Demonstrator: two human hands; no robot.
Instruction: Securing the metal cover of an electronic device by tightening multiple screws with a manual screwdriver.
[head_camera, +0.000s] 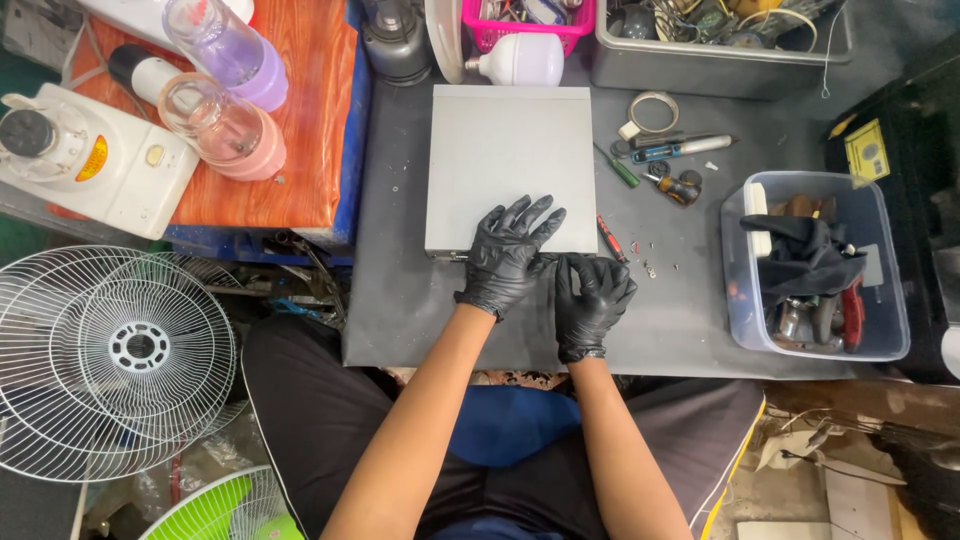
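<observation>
While we look down from the head camera, we see both hands in black gloves at the near edge of a flat grey metal box (505, 150) that lies on the dark grey tabletop (700, 320). Our left hand (508, 255) lies spread, fingers wide, flat on the near right part of the box lid, holding nothing. Our right hand (592, 300) is just beside it, curled at the box's near right corner, its fingers bent close together; we cannot tell whether it pinches anything small there. The two hands touch or nearly touch at the fingertips.

Just right of the box lies a small red-handled screwdriver (611, 238), with a few loose screws (648, 266) near it on the tabletop. Farther back we see a green-handled screwdriver (620, 168), a roll of tape (652, 108) and a few other small hand tools. To the right stands a clear plastic bin (890, 300) with black cloth and tools in it. Behind the box are a white light bulb (525, 58), a pink basket (520, 30) and a grey metal tray (720, 65) of parts. On the left, an orange-topped table (310, 130) carries two blender jars and a white blender base (95, 165); a white fan grille (110, 360) sits lower left.
</observation>
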